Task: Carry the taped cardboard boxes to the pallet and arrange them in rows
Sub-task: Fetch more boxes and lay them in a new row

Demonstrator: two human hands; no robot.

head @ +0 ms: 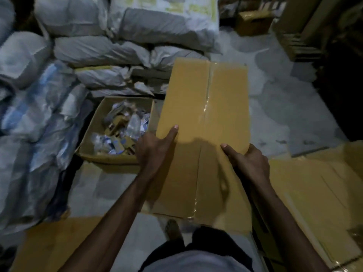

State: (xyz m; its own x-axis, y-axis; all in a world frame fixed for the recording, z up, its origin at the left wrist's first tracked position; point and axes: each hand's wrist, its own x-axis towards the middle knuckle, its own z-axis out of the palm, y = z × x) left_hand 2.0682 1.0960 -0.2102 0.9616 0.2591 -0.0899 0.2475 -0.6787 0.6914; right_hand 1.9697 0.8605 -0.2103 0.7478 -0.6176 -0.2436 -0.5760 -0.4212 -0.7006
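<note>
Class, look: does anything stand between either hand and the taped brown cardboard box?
Nothing visible does. The left hand and right hand grip the long brown taped cardboard box by its side edges, thumbs on top.

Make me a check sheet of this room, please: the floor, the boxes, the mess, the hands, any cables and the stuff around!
Surface: pale, patchy floor, partly covered by cardboard lying at the right.
Job's things: one taped box, clear tape along its top seam, held between both hands; no pallet seen.
Clutter: open box full of small packets, left of the taped box.
Grippers: left hand grips the left edge, right hand the right edge, thumbs on top.
Cables: nothing seen.
Surroundings: stacked grey sacks at the left and behind; a carton far back.
</note>
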